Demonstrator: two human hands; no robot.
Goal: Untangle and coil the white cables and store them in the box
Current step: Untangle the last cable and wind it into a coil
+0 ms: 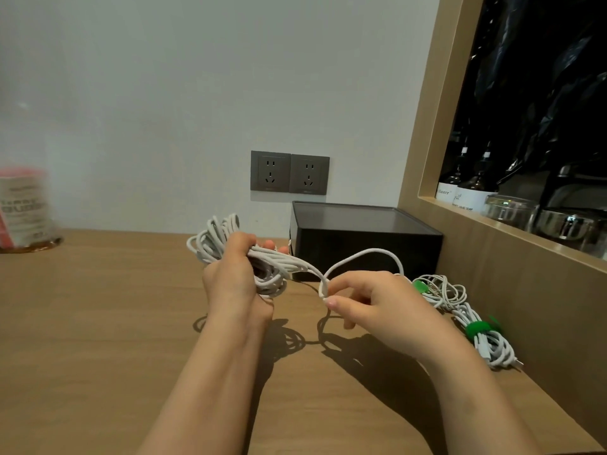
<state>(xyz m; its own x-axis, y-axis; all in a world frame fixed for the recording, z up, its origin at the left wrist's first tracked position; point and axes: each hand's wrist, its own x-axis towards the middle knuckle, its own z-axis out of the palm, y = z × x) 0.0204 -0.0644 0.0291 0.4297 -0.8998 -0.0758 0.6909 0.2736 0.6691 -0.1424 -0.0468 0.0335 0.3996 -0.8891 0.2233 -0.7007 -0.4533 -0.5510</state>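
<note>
Coil of white cable [214, 245] sits clenched in my left hand [231, 275]; my right hand [371, 300] pinches its loose strand [361, 254] above the table [98, 323].

Cable coil [213, 244]: plain white. Cable bundles [496, 351]: white, banded with green ties [478, 328]. Box [361, 244]: black, greyer on the lid. Sockets [289, 173]: dark grey. Table [98, 323]: light brown wood grain. Wall [164, 93]: pale grey-white. Bottles [478, 183]: dark, with white labels.
</note>
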